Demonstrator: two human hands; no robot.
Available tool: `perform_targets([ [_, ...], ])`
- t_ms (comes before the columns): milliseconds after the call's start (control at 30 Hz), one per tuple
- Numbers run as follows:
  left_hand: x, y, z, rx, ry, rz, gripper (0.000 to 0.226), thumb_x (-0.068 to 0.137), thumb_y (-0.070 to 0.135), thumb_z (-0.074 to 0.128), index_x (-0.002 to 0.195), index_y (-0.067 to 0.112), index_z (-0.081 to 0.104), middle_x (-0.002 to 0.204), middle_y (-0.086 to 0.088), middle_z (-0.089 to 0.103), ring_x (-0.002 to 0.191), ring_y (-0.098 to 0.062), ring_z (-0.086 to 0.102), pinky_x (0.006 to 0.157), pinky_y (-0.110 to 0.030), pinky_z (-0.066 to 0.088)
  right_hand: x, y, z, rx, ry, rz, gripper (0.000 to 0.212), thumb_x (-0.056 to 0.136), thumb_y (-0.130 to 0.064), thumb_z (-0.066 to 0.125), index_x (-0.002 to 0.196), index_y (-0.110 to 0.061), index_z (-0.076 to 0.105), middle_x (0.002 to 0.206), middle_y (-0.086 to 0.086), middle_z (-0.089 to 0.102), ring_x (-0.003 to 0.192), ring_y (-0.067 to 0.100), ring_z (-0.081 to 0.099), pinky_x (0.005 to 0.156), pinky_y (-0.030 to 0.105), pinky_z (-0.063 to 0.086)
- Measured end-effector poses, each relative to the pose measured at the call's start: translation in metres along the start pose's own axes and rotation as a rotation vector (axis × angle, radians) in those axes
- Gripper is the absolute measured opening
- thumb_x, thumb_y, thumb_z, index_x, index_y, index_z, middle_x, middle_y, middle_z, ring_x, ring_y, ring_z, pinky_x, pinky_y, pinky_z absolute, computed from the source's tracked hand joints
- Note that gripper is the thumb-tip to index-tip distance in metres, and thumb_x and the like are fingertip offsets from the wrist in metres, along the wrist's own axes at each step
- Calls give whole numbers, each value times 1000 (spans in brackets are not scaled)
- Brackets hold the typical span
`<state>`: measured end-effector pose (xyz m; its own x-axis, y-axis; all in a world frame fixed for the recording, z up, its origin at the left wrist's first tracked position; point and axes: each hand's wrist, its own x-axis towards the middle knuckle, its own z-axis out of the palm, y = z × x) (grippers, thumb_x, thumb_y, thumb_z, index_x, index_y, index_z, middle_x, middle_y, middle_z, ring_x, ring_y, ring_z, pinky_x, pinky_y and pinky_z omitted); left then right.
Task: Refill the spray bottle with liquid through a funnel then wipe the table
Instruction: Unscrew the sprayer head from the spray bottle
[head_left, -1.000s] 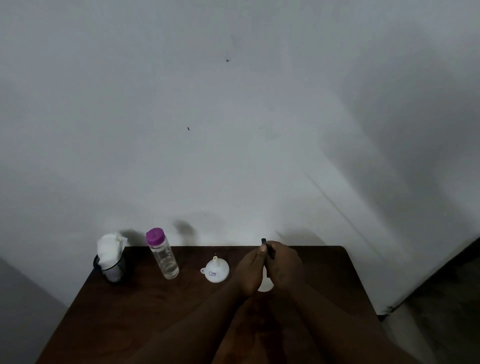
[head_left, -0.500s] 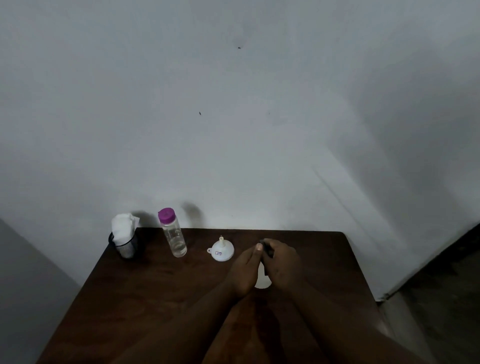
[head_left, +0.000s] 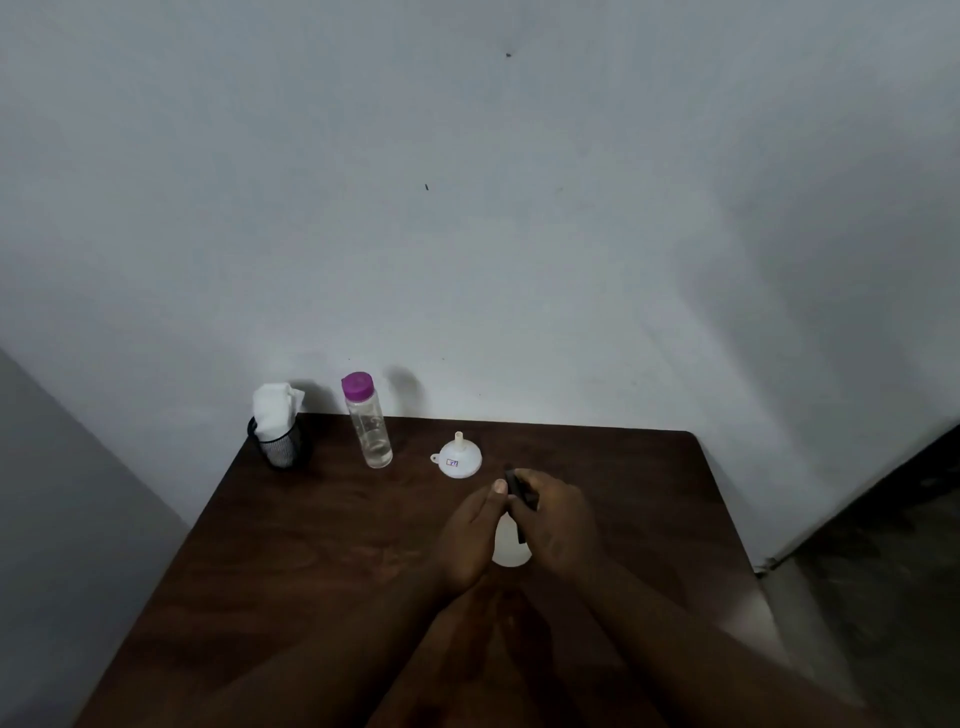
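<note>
A small white spray bottle with a black spray head stands on the dark wooden table, mostly hidden between my hands. My left hand holds its body from the left, thumb up beside the head. My right hand curls round the black head from the right. A white funnel lies upside down, spout up, just behind my hands. To the funnel's left stands a clear bottle with a purple cap, liquid inside it.
A black mesh cup holding white tissue stands at the table's back left corner. A pale wall runs right behind the table. The table's right edge drops to a dark floor.
The view has tilted down, so more of the table shows. Both hands have stayed on the spray bottle, hardly shifting.
</note>
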<state>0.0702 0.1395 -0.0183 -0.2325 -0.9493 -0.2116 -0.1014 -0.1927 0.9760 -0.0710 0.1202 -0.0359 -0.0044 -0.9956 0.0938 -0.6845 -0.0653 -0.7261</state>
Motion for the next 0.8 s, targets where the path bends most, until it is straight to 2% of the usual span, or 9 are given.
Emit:
perform_targets([
  [67,-7,-4,-3,4,12,16,40,107,36,36,117,17,71,118,0,72,112,-4,64,94,-19,48,-6,-2,2,7,-14,-10,36,94,-30,65,128,-19,66,118,-3,73,103,12,68,87,25,54],
  [167,-18,-10,-6,1,29,11,39,106,39,38,116,21,71,117,2,72,114,-7,64,101,-25,47,-17,-5,6,3,-31,-24,36,94,-32,65,128,-21,66,117,-4,73,102,10,68,86,24,54],
  [267,-29,-13,-7,-23,85,22,39,105,36,41,114,15,72,115,-2,73,112,-10,66,98,-24,48,-26,-10,9,-1,-29,-25,34,93,-29,66,126,-21,67,116,-6,73,102,10,68,83,18,49],
  [333,-38,-14,-9,-23,95,25,38,105,34,41,111,11,71,110,-2,73,105,-5,66,92,-20,50,-31,-14,11,-8,-33,-35,32,93,-28,65,124,-23,68,114,-7,73,100,9,68,82,19,50],
  [433,-47,-14,-11,-22,107,21,33,106,30,39,102,22,72,100,10,72,95,8,64,84,-13,49,-37,-16,15,-17,-58,-49,33,93,-29,65,126,-24,67,114,-8,73,101,8,67,84,20,52],
  [500,-54,-15,-12,-13,109,17,34,107,27,38,100,22,71,96,11,72,93,10,64,83,-10,48,-40,-18,16,-13,-73,-59,33,93,-28,64,126,-25,67,114,-9,73,101,7,67,84,20,52],
  [667,-72,-20,-18,3,109,44,38,107,31,36,114,17,71,112,5,72,105,4,64,85,-9,47,-53,-22,18,-8,-102,-96,32,93,-29,63,124,-27,68,114,-12,72,100,3,66,79,6,44],
  [800,-84,-25,-18,7,126,53,35,106,29,39,112,17,71,110,6,73,104,1,66,85,-11,47,-61,-25,19,0,-143,-100,32,94,-32,62,125,-28,67,114,-12,72,100,3,66,82,14,50],
])
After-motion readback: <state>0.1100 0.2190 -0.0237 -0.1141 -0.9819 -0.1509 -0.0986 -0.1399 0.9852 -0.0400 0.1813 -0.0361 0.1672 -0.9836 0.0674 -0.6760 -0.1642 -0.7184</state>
